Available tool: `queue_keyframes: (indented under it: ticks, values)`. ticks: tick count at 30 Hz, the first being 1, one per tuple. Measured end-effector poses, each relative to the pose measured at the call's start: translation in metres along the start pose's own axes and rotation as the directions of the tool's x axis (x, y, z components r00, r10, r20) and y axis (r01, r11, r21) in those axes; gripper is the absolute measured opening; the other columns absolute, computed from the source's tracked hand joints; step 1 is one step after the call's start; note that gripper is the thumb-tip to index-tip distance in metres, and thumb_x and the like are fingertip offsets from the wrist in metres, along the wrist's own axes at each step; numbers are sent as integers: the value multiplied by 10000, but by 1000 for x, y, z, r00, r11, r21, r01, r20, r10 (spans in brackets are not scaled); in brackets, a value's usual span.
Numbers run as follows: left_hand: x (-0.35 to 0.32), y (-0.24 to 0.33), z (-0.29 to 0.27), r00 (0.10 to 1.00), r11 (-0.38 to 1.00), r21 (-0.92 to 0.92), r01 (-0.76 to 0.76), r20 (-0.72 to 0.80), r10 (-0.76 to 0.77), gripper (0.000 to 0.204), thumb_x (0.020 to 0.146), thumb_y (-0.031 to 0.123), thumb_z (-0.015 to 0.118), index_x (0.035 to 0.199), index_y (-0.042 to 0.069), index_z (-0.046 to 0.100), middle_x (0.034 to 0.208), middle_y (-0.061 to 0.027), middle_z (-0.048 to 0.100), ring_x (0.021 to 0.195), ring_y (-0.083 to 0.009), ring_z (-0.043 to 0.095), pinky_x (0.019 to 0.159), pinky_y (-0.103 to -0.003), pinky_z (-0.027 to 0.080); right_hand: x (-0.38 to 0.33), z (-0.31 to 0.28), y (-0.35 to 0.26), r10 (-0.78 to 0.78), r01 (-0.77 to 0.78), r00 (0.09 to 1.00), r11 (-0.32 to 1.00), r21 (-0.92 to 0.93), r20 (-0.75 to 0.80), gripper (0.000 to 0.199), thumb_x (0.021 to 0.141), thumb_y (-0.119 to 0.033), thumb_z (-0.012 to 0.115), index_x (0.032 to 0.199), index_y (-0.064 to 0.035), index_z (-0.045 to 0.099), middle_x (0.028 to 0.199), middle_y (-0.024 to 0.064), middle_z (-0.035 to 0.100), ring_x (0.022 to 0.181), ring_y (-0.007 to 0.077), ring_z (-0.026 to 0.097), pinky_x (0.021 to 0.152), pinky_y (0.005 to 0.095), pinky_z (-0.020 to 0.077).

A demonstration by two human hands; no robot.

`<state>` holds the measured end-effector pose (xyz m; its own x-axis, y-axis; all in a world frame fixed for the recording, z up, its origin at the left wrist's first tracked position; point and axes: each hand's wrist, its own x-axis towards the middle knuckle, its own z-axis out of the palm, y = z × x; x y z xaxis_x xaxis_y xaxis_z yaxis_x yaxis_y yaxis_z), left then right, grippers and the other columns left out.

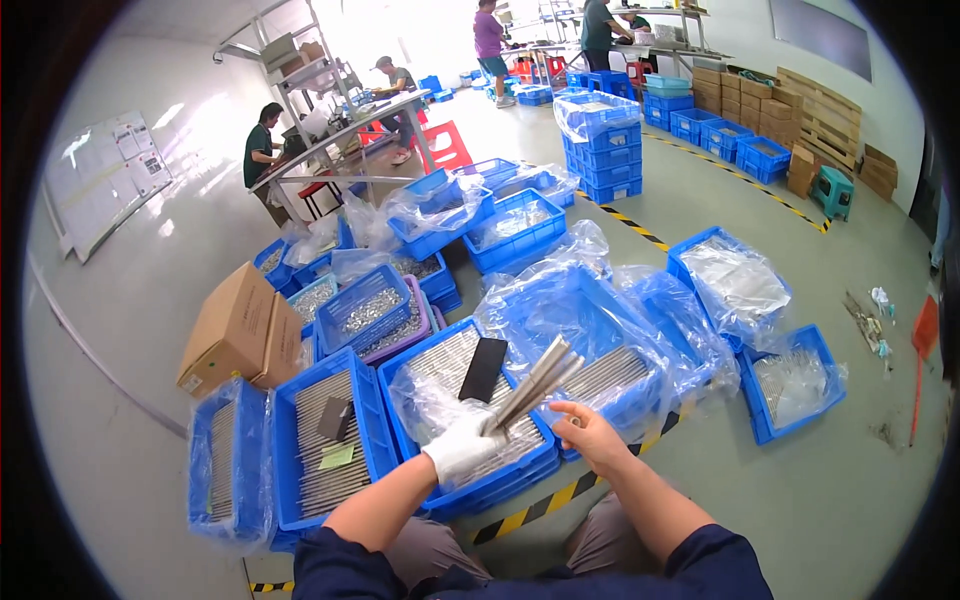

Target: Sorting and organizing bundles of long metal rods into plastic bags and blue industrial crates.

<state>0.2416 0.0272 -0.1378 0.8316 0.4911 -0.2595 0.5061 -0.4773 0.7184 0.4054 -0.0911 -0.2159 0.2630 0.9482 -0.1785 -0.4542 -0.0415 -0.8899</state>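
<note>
My left hand [462,455], in a white glove, is closed around a bundle of thin metal rods [538,382] that slants up to the right. Just right of the bundle is my bare right hand [592,440], its fingers apart and nothing seen in them. Beneath my left hand stands a blue crate [390,402] filled with similar rods, with clear plastic film [425,400] and a flat black piece [484,369] on top. A film-lined blue crate [545,300] to the right holds more rods [612,374] in a row.
Left are a rod-filled crate [284,450] with a dark block [335,418] and green note [337,456], plus cardboard boxes [228,325]. Crates of small metal parts [372,310] stand beyond. Another crate [765,425] sits right. Several people work at far benches [345,130].
</note>
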Motion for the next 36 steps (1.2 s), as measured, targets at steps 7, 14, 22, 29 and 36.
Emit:
queue_keyframes:
  ticks: [7,14,22,29,36]
  values:
    - [-59,-13,30,891,694,-657,295,451,50,188,769,167,542,899,58,460,625,32,401,490,-42,343,431,-185,264,-14,49,3,-153,4,917,928,374,368,594,762,-205,604,1237,-6,306,865,-1,509,777,87,493,674,234,406]
    - [-69,-40,30,924,69,-945,321,328,197,413,812,385,474,1015,28,439,807,-95,501,611,-111,469,519,-214,369,7,79,14,-4,48,996,880,472,-93,112,806,-144,496,770,-38,499,730,55,515,657,145,511,600,284,441]
    - [-43,-73,46,948,-398,-910,-114,21,-318,425,861,414,332,930,28,495,951,-172,535,844,-277,528,731,-390,460,31,116,11,-210,224,966,971,86,-148,76,765,-106,552,794,-51,508,716,-4,479,664,78,463,586,224,380]
    - [-45,-75,43,916,31,-931,364,364,170,280,843,309,465,997,76,457,689,-33,472,582,-110,443,520,-217,363,55,95,20,54,-56,998,996,69,40,96,776,-142,528,771,-50,501,703,22,491,604,99,473,547,227,391]
    - [-45,-87,34,969,368,-909,194,120,-214,241,836,292,486,921,68,516,567,33,407,436,-42,341,394,-182,269,76,74,30,-72,60,989,994,-95,-129,305,861,-340,408,824,-53,506,555,-31,380,481,45,352,406,194,272]
